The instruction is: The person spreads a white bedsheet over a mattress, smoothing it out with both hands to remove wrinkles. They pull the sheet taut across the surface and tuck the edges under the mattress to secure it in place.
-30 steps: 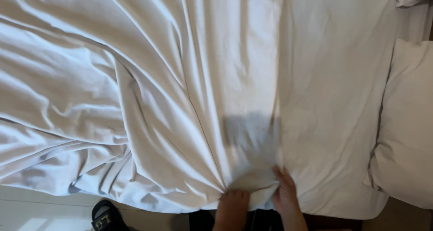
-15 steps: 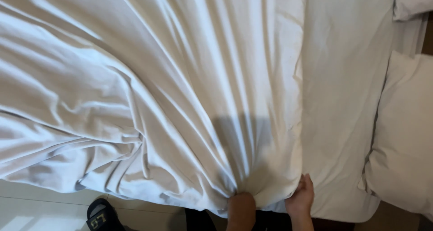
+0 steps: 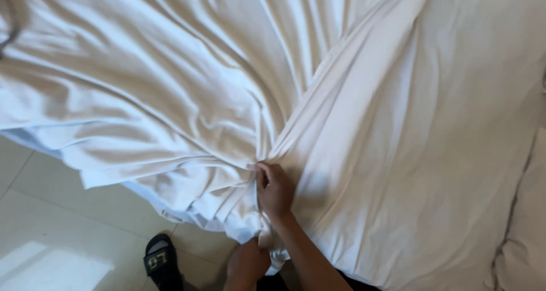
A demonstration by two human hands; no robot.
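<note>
Clearly the right hand (image 3: 274,190) is the one doing the gripping: its fingers are curled tight around a gathered bunch of the white sheet (image 3: 187,92), and every fold in the cloth fans outward from that fist. Just below the grip, close to the person's body, the left hand (image 3: 247,264) sits against the hanging edge of the same sheet; whether it pinches the cloth or merely rests on it I cannot tell, as the fabric covers its fingers.

Away from the grip, up and to the left, the sheet lies heaped and deeply creased, and its lower edge spills off the bed toward the tiled floor (image 3: 51,234). To the right of the grip the cloth runs smoother over the mattress (image 3: 455,154), and a pillow (image 3: 526,240) lies at the far right edge. A black sandal (image 3: 160,262) stands on the floor just left of the left hand.

As a judgement, the spreading looks barely half done: one side lies fairly flat, the other is bunched and uneven.
</note>
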